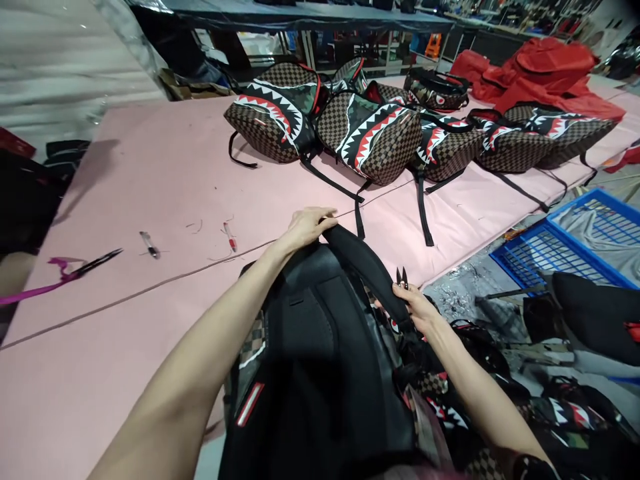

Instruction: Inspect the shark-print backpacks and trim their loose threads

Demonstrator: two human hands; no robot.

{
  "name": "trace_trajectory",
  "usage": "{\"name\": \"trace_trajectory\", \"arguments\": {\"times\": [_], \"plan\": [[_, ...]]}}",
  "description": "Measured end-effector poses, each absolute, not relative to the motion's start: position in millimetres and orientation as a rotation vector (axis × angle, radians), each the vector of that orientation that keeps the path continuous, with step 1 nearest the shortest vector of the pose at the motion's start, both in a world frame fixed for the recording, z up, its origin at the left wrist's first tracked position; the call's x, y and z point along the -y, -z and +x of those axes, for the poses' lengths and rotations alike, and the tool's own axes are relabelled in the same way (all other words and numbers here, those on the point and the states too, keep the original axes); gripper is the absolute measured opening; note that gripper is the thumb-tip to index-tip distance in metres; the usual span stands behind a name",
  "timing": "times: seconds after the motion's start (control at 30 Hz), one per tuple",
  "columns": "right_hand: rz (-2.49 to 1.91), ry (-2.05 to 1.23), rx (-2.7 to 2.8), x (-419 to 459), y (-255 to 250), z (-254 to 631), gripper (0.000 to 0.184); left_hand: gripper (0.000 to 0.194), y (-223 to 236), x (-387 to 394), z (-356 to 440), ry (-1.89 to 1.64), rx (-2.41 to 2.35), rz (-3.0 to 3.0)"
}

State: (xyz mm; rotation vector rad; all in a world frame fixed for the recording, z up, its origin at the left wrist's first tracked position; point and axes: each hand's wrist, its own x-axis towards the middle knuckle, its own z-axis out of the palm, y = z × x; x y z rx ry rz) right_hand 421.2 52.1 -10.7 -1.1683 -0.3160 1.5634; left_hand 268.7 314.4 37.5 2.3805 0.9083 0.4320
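Note:
A black backpack [320, 333] stands in front of me, its padded back side facing up toward me. One of its shoulder straps [367, 257] is stretched between my two hands. My left hand [307, 227] is closed on the strap's upper end, close to the top of the bag. Lower down on the right, my right hand [413, 305] grips the same strap between thumb and fingers. Small dark thread snips [402, 278] stick up out of that right hand, blades pointing away. The fingers under the strap are partly hidden.
Several checkered backpacks with shark-mouth prints [373, 137] lie along the far side of the pink table [165, 167]. Pens [229, 237] and a purple ribbon [37, 291] rest at left. Red bags [540, 70] sit at the back right, a blue crate [595, 233] below, more bags on the floor.

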Motion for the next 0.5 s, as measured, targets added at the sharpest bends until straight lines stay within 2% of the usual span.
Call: {"name": "trace_trajectory", "arguments": {"times": [0.1, 0.23, 0.37, 0.5], "plan": [[-1.132, -1.574, 0.233, -53, 7, 418, 0.029, 0.052, -41, -263, 235, -0.704, -1.166, 2.531], [-1.091, -1.61, 0.178, -53, 5, 414, 0.028, 0.067, -25, -154, 162, -0.533, -1.427, 2.679], [-1.112, -1.609, 0.245, -46, 10, 412, 0.029, 0.059, -2, -71, 85, -0.388, -1.667, 2.475], [-1.27, -1.538, 0.374, -40, 18, 411, 0.031, 0.052, -14, -84, 44, -0.579, -1.905, 2.058]]}}
